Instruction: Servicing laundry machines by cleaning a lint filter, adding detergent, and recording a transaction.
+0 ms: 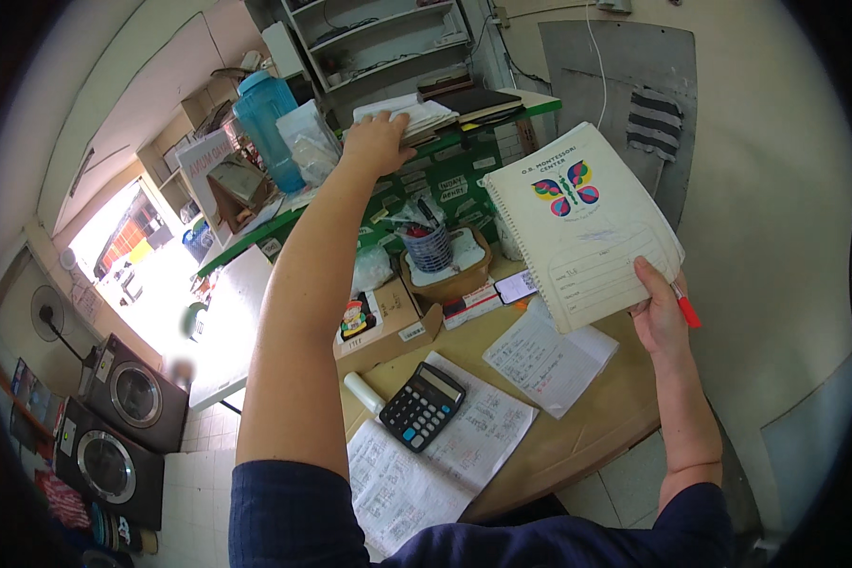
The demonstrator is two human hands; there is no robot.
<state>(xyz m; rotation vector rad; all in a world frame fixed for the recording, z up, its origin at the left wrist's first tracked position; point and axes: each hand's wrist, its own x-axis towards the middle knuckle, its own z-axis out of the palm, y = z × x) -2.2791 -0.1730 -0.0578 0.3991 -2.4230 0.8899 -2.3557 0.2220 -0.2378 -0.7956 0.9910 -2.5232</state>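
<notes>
My right hand (661, 317) grips a spiral notebook (587, 237) by its lower right corner, thumb on top. The notebook's pale cover bears a colourful butterfly. A red pen (685, 308) sticks out beside the same hand. My left hand (379, 142) reaches far forward to a stack of papers (426, 117) on the green counter ledge. Its fingers lie spread over the papers, and the fingertips are partly hidden. An open notebook (445, 464) full of handwriting lies on the table with a black calculator (422, 407) on it. Loose written sheets (551, 358) lie to its right.
On the table (596, 417) stand a cardboard box (388, 327), a basket of pens (428, 248) and a phone (515, 286). A tall blue bottle (267, 128) rises at the ledge's left. A black folder (473, 101) lies on the ledge. Washing machines (114, 464) stand far left.
</notes>
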